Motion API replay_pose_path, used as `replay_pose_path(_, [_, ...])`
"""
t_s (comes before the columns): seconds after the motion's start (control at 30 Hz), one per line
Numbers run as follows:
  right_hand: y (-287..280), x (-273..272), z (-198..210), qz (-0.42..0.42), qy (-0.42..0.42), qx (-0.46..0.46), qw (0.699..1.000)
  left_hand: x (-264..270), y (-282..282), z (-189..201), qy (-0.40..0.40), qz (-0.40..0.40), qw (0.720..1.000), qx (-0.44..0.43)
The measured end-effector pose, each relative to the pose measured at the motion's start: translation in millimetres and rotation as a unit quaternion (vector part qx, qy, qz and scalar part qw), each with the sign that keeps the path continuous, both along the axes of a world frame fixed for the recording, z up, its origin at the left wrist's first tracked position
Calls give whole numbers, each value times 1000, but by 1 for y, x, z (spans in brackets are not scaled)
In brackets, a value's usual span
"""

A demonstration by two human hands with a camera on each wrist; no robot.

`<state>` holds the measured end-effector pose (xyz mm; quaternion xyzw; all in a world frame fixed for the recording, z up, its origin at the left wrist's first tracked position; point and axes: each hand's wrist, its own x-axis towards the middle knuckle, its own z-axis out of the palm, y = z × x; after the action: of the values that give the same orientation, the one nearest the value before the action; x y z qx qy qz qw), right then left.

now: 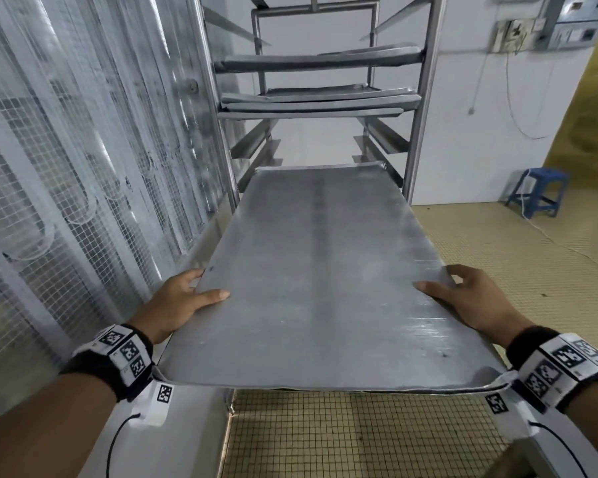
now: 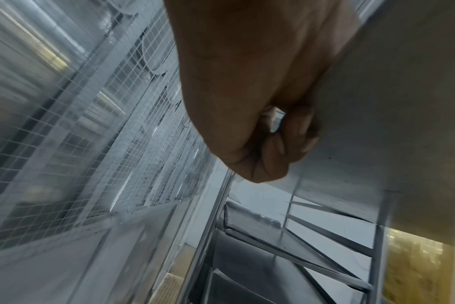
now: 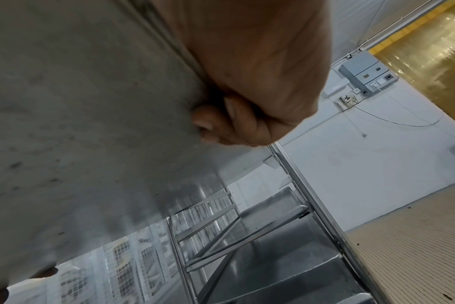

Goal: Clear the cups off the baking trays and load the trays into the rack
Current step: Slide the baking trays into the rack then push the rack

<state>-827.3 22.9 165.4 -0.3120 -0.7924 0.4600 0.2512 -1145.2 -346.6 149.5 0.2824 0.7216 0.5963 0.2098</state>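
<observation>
A large bare metal baking tray [image 1: 318, 270] is held level in front of the steel rack [image 1: 418, 132], its far end at the rack's rails. My left hand [image 1: 183, 301] grips the tray's left edge, thumb on top and fingers curled beneath [image 2: 275, 144]. My right hand [image 1: 463, 298] grips the right edge the same way, its fingers [image 3: 213, 123] curled against the tray's underside [image 3: 78, 123]. Several trays [image 1: 318, 101] lie on upper rails of the rack. More trays [image 2: 252, 226] sit on lower rails. No cups are in view.
A wire-mesh partition with plastic strips [image 1: 66, 150] runs along the left. A steel table edge [image 1: 173, 436] lies under my left wrist. A blue stool [image 1: 539, 194] stands at the right wall. Tiled floor [image 1: 497, 257] lies to the right. A yellow strip curtain [image 1: 594, 115] hangs far right.
</observation>
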Motion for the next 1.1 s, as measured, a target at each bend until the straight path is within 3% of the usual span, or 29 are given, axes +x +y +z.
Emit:
replay_pose_path(0.57, [73,-78,13,3,-46,-9,999,-54,62,25,-3,-5,1000,-9])
replay_pose_path(1.1, [87,-123,25,-33,-83,14,996,-110,100,33,-19,5,999,-30])
